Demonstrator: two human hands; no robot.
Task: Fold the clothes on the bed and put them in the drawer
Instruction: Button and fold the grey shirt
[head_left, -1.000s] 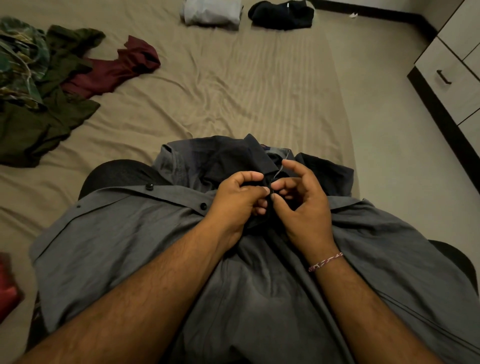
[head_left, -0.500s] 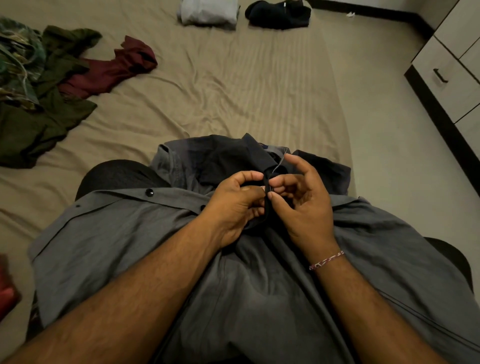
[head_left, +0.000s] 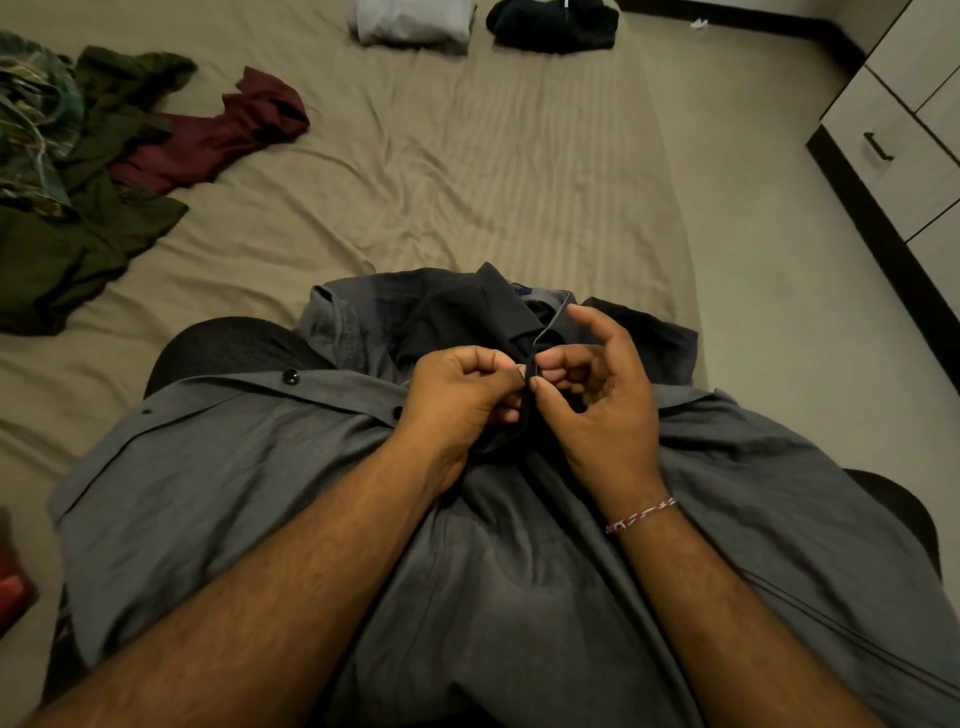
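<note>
A grey button-up shirt (head_left: 249, 467) lies spread over my lap, its collar end pointing away from me. My left hand (head_left: 462, 400) and my right hand (head_left: 597, 395) meet at the front placket just below the collar. Each hand pinches an edge of the placket between thumb and fingers. My right index finger sticks up, away from the cloth. Two black buttons show along the shirt's left edge. The closed white drawer (head_left: 893, 156) with a dark handle stands at the right, across the floor.
On the beige bed sheet (head_left: 467, 182) lie a dark green garment (head_left: 78, 234), a maroon one (head_left: 218, 135) and a patterned one (head_left: 31, 119) at the left. A folded light grey garment (head_left: 410, 21) and a folded black one (head_left: 556, 23) sit at the far edge.
Both hands stay at the placket. My fingers have shifted slightly and the right index finger has lifted off the cloth.
</note>
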